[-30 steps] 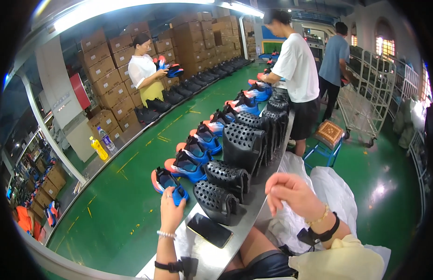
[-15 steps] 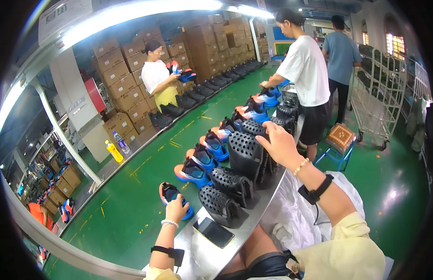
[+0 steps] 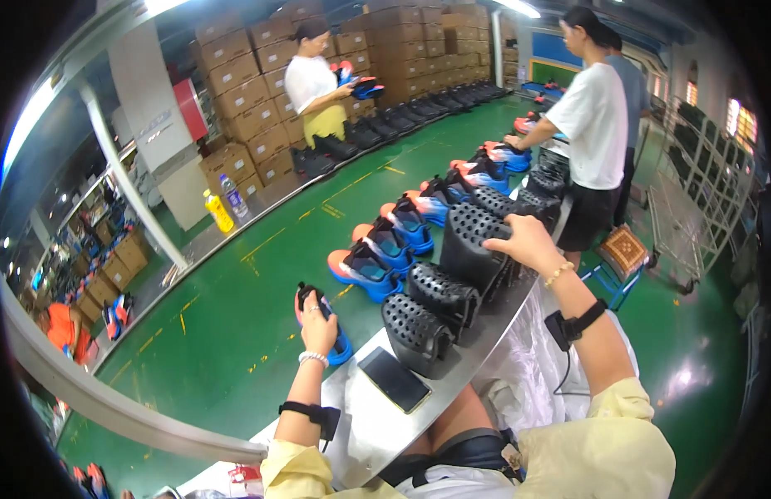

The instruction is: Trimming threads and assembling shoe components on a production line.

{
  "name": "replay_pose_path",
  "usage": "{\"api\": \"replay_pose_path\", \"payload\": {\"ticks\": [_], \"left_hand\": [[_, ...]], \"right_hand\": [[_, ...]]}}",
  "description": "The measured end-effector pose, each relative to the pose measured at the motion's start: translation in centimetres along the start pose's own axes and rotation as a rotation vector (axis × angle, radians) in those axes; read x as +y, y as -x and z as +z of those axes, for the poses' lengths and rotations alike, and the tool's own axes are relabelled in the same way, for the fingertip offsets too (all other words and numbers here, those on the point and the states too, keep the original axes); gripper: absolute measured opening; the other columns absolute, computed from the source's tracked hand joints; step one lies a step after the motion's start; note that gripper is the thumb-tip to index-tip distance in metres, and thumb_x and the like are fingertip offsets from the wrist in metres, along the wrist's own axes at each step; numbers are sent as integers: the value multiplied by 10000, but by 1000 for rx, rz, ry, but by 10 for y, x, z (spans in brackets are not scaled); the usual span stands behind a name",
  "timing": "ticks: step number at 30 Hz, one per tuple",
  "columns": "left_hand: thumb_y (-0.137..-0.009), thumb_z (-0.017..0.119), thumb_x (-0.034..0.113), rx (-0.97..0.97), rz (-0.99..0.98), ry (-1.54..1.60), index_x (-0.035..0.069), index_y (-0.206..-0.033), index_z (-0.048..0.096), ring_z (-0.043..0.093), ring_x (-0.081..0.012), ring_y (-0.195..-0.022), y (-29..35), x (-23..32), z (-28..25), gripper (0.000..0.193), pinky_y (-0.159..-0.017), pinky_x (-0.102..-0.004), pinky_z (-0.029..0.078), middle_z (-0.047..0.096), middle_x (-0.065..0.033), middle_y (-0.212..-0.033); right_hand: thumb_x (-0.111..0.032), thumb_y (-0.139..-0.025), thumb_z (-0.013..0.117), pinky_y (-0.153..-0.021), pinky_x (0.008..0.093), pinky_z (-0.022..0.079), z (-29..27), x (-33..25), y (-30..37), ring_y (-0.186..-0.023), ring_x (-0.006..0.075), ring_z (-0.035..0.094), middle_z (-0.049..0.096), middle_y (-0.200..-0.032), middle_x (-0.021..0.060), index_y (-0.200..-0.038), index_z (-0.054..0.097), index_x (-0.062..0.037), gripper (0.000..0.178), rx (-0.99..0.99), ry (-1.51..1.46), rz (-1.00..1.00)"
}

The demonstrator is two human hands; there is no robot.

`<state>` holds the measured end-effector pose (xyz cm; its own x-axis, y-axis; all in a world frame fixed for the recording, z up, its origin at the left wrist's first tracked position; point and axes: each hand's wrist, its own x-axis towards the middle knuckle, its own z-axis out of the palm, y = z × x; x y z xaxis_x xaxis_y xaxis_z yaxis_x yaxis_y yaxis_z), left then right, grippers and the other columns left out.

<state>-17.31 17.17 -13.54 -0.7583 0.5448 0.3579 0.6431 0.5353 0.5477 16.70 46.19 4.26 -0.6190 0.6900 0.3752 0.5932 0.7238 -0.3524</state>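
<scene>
My left hand [image 3: 321, 324] is closed over a blue and orange sneaker [image 3: 342, 350] on the green surface, covering much of its top. My right hand [image 3: 528, 243] has its thumb and fingers at the upper edge of a tall, black, hole-dotted clog-like piece [image 3: 473, 233], which stands upright. Two similar black pieces, one in the middle [image 3: 442, 287] and one nearest me [image 3: 415, 327], rest along the metal edge. Beside them a phone [image 3: 394, 378] lies flat. A row of sneakers, the closest one [image 3: 369, 270] with an orange end, runs away from me.
A person in a white top [image 3: 589, 116] works on the right, and another [image 3: 319, 83] stands across, handling sneakers. Black shoes [image 3: 385, 129] line the far edge near stacked cartons [image 3: 236, 83]. Two bottles [image 3: 219, 212] stand at left. A stool [image 3: 622, 249] and wire trolley [image 3: 693, 200] are at right.
The whole view has shifted, so the table appears higher and further right. My left hand has slid a little further over the sneaker; my right hand stays at the tall black piece.
</scene>
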Motion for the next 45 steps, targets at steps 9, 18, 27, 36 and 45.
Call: {"api": "replay_pose_path", "payload": {"ticks": [9, 18, 27, 36, 45], "left_hand": [[-779, 641, 25, 240, -92, 353, 34, -1407, 437, 545, -321, -1190, 82, -61, -9, 660, -1012, -404, 458, 514, -188, -1331], [-741, 799, 130, 156, -150, 551, 33, -1450, 312, 486, -423, -1265, 84, -48, -21, 866, -1067, -451, 399, 432, -224, -1408], [-752, 737, 98, 149, -220, 542, 73, -1314, 407, 450, -492, -1293, 86, -46, -20, 652, -1029, -504, 428, 282, -273, -1534], [-765, 721, 108, 99, -220, 584, 85, -1111, 589, 505, -480, -1246, 87, -53, -25, 371, -978, -485, 460, 284, -326, -1529], [-753, 770, 68, 84, -145, 642, 39, -1037, 578, 493, -417, -1303, 87, -67, -21, 344, -1016, -426, 448, 361, -273, -1514]], "right_hand": [[-421, -723, 796, -684, 393, 529, -59, -163, 18, -704, 331, 701, 690, -747, 229, -900, 704, 65, 525, -5, -295, -224], [-295, -781, 804, -474, 375, 596, 140, -312, -23, -574, 314, 707, 682, -736, 246, -861, 632, 196, 526, -997, -231, -60], [-437, -705, 808, -766, 420, 579, 248, -353, -7, -876, 317, 720, 728, -909, 188, -911, 756, -35, 454, -625, 154, -185], [-208, -785, 663, -755, 445, 587, 347, -350, 12, -845, 346, 717, 721, -880, 183, -841, 740, -54, 180, -329, 0, -204], [-298, -767, 707, -821, 445, 563, 320, -333, 20, -879, 386, 698, 694, -883, 273, -825, 737, 22, 326, -553, -337, -186]]}}
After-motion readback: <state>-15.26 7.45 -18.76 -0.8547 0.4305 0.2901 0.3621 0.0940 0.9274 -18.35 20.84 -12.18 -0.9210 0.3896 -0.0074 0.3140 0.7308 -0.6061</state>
